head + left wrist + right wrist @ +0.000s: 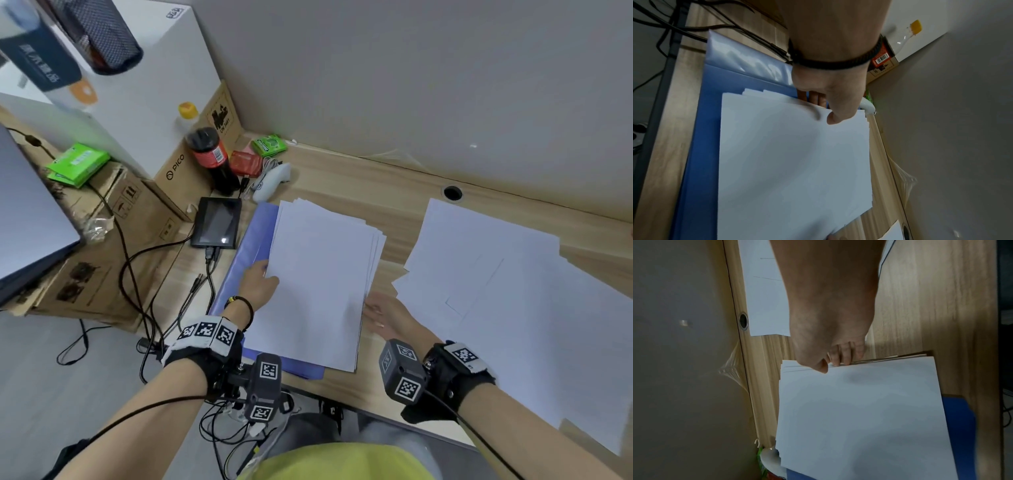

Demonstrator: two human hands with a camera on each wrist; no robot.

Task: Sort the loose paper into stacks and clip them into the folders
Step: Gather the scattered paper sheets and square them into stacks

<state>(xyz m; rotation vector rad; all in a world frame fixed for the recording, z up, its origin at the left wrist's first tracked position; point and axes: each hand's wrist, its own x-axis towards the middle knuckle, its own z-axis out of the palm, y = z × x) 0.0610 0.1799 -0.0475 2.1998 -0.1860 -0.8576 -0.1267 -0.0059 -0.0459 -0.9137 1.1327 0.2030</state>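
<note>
My left hand (261,281) pinches the paper stack (318,274) over the blue folder (247,246) between my hands; my right hand (387,313) grips its other edge; uneven sheets could fan out if I shove

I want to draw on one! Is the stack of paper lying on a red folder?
No, the paper stack lies on a blue folder, with blue showing past its left edge.
</note>
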